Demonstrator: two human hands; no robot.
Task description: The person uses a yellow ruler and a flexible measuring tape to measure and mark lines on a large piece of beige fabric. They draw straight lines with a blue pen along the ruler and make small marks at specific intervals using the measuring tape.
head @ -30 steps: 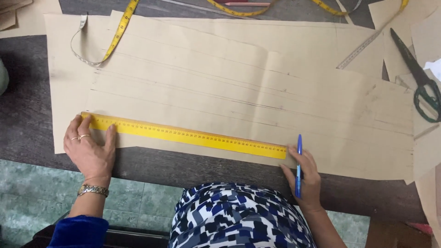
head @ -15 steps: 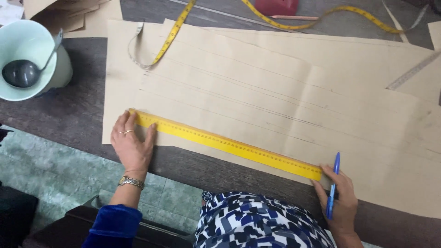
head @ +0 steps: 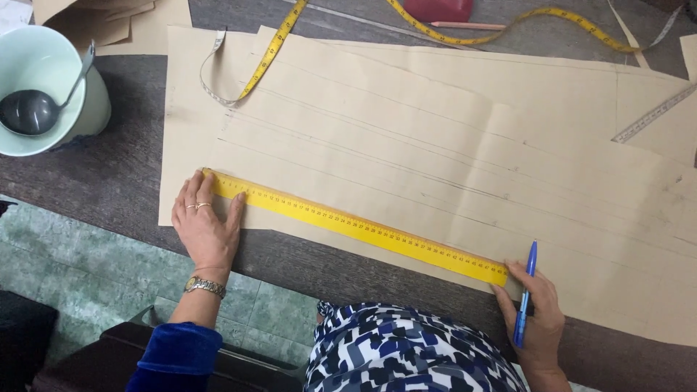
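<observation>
A long yellow ruler (head: 363, 229) lies slanted across the near edge of a large brown paper sheet (head: 450, 138) marked with pencil lines. My left hand (head: 205, 226), wearing rings and a wristwatch, presses flat on the ruler's left end. My right hand (head: 539, 319) touches the ruler's right end with its fingertips and holds a blue pen (head: 524, 294) pointing away from me.
A pale green cup (head: 45, 91) with a dark spoon in it stands at the left on the dark wooden table (head: 123, 181). A yellow tape measure (head: 270, 49) curls over the paper's far edge. A metal ruler (head: 653, 115) lies at the right, a red object (head: 438, 9) and pencil at the back.
The view has shifted left, bringing the green cup into sight and losing the scissors at the right. Both hands stay on the ruler's ends.
</observation>
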